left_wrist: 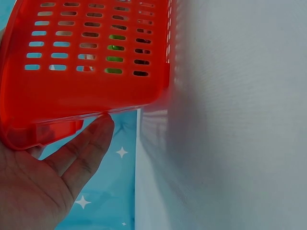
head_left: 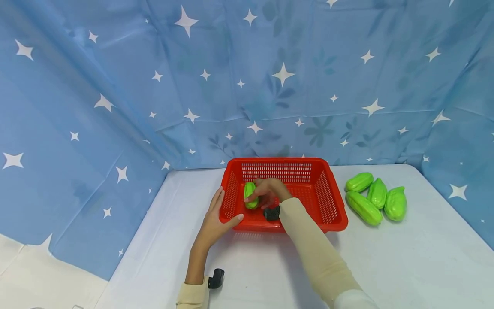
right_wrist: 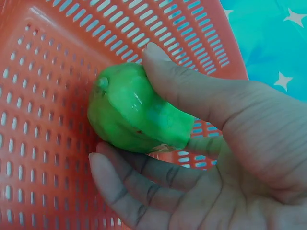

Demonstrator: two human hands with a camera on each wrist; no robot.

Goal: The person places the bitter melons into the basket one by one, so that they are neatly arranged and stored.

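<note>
A red plastic basket (head_left: 308, 159) with slotted walls stands on the table. Inside it, toward the left, my right hand (head_left: 266, 191) holds a green ridged fruit (head_left: 251, 195). The right wrist view shows the thumb on one side of this fruit (right_wrist: 129, 110) and the fingers of my right hand (right_wrist: 206, 158) along the other; its rounded end with a small stub points away from the palm. My left hand (head_left: 214, 221) lies at the basket's front left corner, fingers straight along the outer left wall and thumb over the front rim. From the left wrist, the left hand (left_wrist: 57, 177) touches the basket (left_wrist: 96, 93).
Several more green fruits lie grouped on the white table (head_left: 420, 257) right of the basket, among them one long fruit (head_left: 364, 208) closest to it. A blue star-patterned curtain (head_left: 247, 94) hangs behind the table. A black wrist device (head_left: 216, 278) is by the left sleeve.
</note>
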